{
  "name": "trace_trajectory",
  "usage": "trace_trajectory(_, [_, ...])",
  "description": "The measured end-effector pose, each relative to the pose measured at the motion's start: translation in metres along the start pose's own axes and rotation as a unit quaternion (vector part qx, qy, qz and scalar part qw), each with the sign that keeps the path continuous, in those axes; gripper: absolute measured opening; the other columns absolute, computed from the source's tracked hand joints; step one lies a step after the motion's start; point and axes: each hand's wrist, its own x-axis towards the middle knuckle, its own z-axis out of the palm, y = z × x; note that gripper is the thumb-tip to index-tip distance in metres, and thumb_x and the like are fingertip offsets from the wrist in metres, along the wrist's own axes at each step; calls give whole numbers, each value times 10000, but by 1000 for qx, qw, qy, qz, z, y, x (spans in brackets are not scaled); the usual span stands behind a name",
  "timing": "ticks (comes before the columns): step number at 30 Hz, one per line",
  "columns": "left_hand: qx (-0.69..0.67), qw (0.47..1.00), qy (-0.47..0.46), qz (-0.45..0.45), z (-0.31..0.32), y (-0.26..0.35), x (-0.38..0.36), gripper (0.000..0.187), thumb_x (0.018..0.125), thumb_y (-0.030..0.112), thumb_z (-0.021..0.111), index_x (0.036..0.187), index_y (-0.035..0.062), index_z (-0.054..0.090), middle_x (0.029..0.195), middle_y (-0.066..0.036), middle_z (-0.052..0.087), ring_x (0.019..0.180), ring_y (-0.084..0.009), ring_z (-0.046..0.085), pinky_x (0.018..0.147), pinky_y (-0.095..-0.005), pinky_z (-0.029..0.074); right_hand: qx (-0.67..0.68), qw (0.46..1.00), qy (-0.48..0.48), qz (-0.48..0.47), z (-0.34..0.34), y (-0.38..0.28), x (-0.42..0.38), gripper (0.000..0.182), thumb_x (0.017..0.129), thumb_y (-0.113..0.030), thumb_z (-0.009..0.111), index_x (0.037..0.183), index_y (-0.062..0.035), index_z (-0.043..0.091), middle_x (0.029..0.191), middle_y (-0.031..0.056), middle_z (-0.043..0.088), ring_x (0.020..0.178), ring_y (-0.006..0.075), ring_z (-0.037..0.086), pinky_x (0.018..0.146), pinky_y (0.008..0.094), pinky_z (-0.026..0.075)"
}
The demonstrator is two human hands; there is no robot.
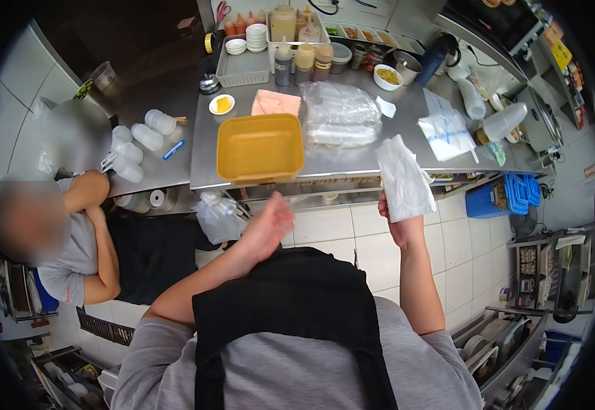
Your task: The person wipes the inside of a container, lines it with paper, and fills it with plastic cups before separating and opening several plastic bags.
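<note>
My right hand (398, 227) grips the lower end of a folded, crinkled white plastic bag (407, 181), which hangs in front of the counter edge and covers part of the fingers. My left hand (268, 227) is raised over the floor with its fingers loosely apart and slightly blurred; nothing is in it. Nearest to it, at the counter's front edge, sits an amber plastic tub (260, 147). A clear-wrapped bundle (342, 115) lies right of the tub, with a pink cloth (276, 102) behind it. More white bags with blue print (446, 135) lie flat to the right.
A seated person (82, 232) with folded arms is at my left. Plastic cups (148, 135) and a blue marker (174, 150) lie on the left counter. Sauce bottles (303, 63), a white basket (243, 68) and a bowl (388, 77) stand behind. Blue bins (502, 195) are on the floor.
</note>
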Motion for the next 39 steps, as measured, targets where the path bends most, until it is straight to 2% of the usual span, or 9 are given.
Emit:
trace_trajectory(2, [160,942,-290,-57,8,26,-24,606,1004,476,439,1466,110,300,1392,-147,454,1303,-244,443,1090,-490,336,-77,995,-21,-58,36,2,8,186,927,-160,611,1072,-45,602,830,72,643,679,130,601,611,250,466])
trace_trajectory(7, [74,968,-230,61,64,81,-47,480,1029,391,420,1369,52,414,1310,-115,526,1257,-214,489,1040,-431,407,-286,950,-18,-125,122,14,32,177,886,-43,629,1055,-15,583,849,37,632,728,105,563,662,239,442])
trace_trajectory(9, [7,974,-217,60,65,91,-35,468,1020,360,468,1345,26,431,1298,-107,528,1244,-211,495,1022,-403,420,-388,870,-55,-298,141,19,47,208,841,15,640,1032,-22,568,850,32,623,746,101,549,669,229,433])
trace_trajectory(12, [4,970,-213,117,56,101,-21,362,1036,194,428,1332,-14,441,1299,-116,547,1190,-210,563,1015,-372,465,-396,883,-66,-242,156,20,62,267,819,37,640,1056,-40,545,866,57,623,761,103,548,706,237,442])
trace_trajectory(21, [109,980,-91,142,22,147,20,291,1039,170,415,1217,-14,553,1096,-85,654,987,-162,652,886,-325,524,-281,938,-97,-178,163,22,112,242,980,-155,555,1166,0,555,1019,54,643,891,102,573,806,254,465])
trace_trajectory(24, [329,903,-48,272,1,157,58,280,1016,156,449,1199,-15,575,1041,-123,681,934,-215,675,842,-341,521,-271,953,-104,-90,150,25,132,251,961,-150,590,1160,3,590,1042,51,648,902,93,571,809,252,463])
trace_trajectory(26, [568,747,55,341,-1,166,67,281,978,136,488,1207,4,583,1014,-190,684,917,-320,667,837,-384,502,-278,955,-59,-90,140,23,144,232,951,-137,603,1135,3,613,1040,46,648,918,86,568,824,248,457])
trace_trajectory(29, [605,709,61,356,3,169,74,307,949,132,515,1234,34,575,1014,-234,660,945,-396,626,856,-425,487,-270,954,-37,-125,128,12,149,225,948,-126,602,1131,5,611,1036,42,649,917,81,566,836,246,450])
trace_trajectory(39, [663,697,55,269,17,161,89,367,949,157,532,1297,40,536,1057,-235,661,989,-398,622,878,-438,481,-281,952,29,-119,85,3,144,253,961,-122,584,1189,-15,568,1129,59,638,1008,107,587,916,257,445])
